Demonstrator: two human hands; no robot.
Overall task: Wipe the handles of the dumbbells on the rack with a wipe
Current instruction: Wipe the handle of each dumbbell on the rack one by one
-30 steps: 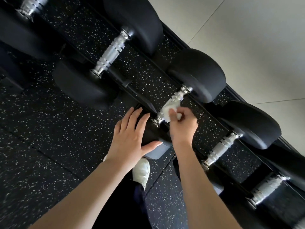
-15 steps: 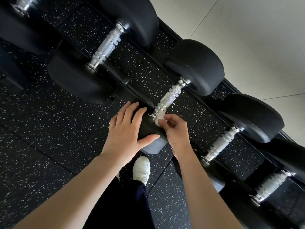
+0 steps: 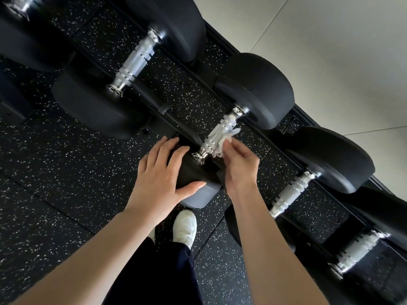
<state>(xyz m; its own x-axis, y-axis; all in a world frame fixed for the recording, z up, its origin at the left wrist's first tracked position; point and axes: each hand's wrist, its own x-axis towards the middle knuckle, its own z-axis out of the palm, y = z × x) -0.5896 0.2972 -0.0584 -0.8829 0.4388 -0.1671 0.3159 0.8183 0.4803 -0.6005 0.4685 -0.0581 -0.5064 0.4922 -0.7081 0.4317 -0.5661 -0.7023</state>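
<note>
Wipe (image 3: 222, 140): small, white, crumpled, lying against the right flank of the knurled chrome handle (image 3: 217, 134) of the middle dumbbell on the rack. I judge it limp and near weightless; it will bunch and drag on the knurling rather than slide, so it wants pressing flat and wrapping round the bar.

Right hand (image 3: 239, 164): fingertips curled and pinching the wipe's lower end, just beside the handle.

Left hand (image 3: 160, 175): fingers straight and spread flat over the near black head (image 3: 193, 172) of that dumbbell, thumb along its front edge. Steadying it, I'd say.

Dumbbell itself: heavy by the look of the heads, rigid, cradled at both ends. No lifting needed; I'd work the bare handle between the collars and roll the head by hand to reach the underside.

Neighbours: one handle (image 3: 135, 62) to the left, another (image 3: 291, 192) to the right, a third (image 3: 361, 249) lower right, all bare chrome. Whether they are already wiped I cannot tell.

Surroundings: black rack rail (image 3: 182, 126), dark speckled rubber floor (image 3: 55, 194), pale tiled floor (image 3: 330, 62) behind the rack, my white shoe (image 3: 185, 225) below.
</note>
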